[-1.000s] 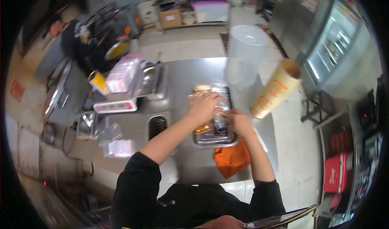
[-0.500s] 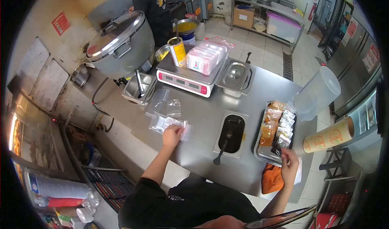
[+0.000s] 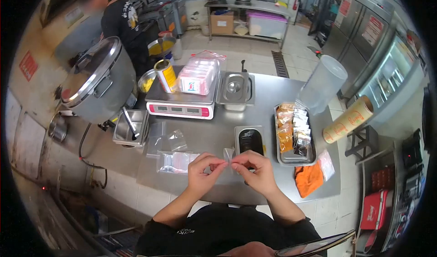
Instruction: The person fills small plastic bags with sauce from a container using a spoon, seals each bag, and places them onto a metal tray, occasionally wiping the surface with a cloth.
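Note:
My left hand (image 3: pixel 205 171) and my right hand (image 3: pixel 256 170) are close together at the front of the steel table, fingers pinched on a small clear plastic bag (image 3: pixel 228 154) between them. Just behind my right hand is a steel pan of dark contents (image 3: pixel 251 140). Left of my left hand lies a stack of clear bags (image 3: pixel 174 162), with more loose bags (image 3: pixel 177 140) behind it. To the right, a metal tray (image 3: pixel 298 159) holds orange-brown packets (image 3: pixel 285 135) and dark packets (image 3: pixel 302 138).
A scale (image 3: pixel 180 110) bears a yellow can (image 3: pixel 165 76) and bagged packets (image 3: pixel 198 77). Around are a large pot (image 3: pixel 103 86), steel pans (image 3: pixel 129 128), a clear pitcher (image 3: pixel 324 82), a cardboard tube (image 3: pixel 348 120) and an orange cloth (image 3: pixel 307 178). A person (image 3: pixel 122 22) stands back left.
My left hand has moved right from the stack of bags, and my right hand has moved left from the tray; both now meet at a small bag. The view has shifted.

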`<act>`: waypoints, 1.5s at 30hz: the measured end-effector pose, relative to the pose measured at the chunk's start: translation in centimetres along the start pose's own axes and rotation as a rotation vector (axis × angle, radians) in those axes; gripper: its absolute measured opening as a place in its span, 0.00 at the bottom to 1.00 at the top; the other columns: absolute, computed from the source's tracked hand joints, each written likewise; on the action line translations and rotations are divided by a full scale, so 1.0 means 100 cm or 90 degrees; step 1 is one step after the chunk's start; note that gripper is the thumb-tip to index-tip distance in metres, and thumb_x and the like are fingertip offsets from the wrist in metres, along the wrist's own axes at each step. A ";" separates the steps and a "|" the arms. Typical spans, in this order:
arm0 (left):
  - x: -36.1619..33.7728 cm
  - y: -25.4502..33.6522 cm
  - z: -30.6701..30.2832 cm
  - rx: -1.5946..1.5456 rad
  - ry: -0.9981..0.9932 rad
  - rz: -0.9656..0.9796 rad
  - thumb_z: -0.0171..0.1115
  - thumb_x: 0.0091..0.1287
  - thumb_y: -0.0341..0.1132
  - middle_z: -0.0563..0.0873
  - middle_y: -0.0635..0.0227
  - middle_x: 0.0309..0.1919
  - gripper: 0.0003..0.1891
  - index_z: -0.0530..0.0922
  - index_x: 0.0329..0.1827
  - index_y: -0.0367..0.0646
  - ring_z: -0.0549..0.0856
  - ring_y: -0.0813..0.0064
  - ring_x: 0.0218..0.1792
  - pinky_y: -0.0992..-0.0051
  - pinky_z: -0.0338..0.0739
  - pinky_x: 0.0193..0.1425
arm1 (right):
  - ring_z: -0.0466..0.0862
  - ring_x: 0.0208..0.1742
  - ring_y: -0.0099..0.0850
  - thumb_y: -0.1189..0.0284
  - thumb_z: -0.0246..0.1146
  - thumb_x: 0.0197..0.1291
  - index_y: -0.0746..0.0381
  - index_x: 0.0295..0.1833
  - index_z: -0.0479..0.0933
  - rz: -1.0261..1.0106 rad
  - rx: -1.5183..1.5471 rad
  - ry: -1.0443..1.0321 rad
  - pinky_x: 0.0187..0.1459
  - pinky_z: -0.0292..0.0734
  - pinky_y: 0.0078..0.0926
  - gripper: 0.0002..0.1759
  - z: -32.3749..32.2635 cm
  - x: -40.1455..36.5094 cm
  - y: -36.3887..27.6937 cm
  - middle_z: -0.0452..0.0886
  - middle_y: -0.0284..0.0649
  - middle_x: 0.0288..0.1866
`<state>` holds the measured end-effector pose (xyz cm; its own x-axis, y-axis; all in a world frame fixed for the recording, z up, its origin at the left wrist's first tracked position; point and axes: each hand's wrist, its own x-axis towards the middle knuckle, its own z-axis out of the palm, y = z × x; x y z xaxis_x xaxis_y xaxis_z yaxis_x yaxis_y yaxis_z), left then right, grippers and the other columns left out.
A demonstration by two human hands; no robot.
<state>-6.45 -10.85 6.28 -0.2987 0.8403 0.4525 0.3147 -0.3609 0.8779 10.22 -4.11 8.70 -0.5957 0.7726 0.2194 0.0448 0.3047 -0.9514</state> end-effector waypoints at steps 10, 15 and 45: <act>-0.008 -0.003 -0.013 0.002 -0.019 -0.058 0.73 0.53 0.23 0.84 0.66 0.34 0.11 0.84 0.39 0.37 0.80 0.82 0.33 0.81 0.74 0.37 | 0.75 0.27 0.26 0.80 0.73 0.45 0.64 0.30 0.80 -0.053 -0.139 0.184 0.27 0.69 0.24 0.07 0.037 -0.007 0.003 0.72 0.36 0.27; -0.015 -0.007 -0.027 -0.087 -0.141 -0.176 0.72 0.55 0.25 0.86 0.65 0.37 0.11 0.83 0.41 0.35 0.84 0.79 0.40 0.80 0.78 0.45 | 0.74 0.27 0.23 0.81 0.72 0.45 0.66 0.28 0.79 -0.032 -0.108 0.103 0.27 0.69 0.20 0.07 0.050 -0.008 0.004 0.72 0.35 0.29; -0.009 -0.008 -0.040 0.245 -0.148 0.227 0.74 0.45 0.33 0.83 0.67 0.44 0.24 0.79 0.48 0.45 0.81 0.68 0.46 0.60 0.60 0.61 | 0.74 0.22 0.17 0.75 0.70 0.52 0.64 0.30 0.79 0.177 0.065 0.087 0.24 0.67 0.18 0.06 0.061 -0.024 0.010 0.75 0.33 0.23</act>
<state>-10.02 -12.95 5.76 0.0784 0.7759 0.6260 0.6779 -0.5019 0.5372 6.78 -9.06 5.92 -0.4581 0.8883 -0.0320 0.1066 0.0191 -0.9941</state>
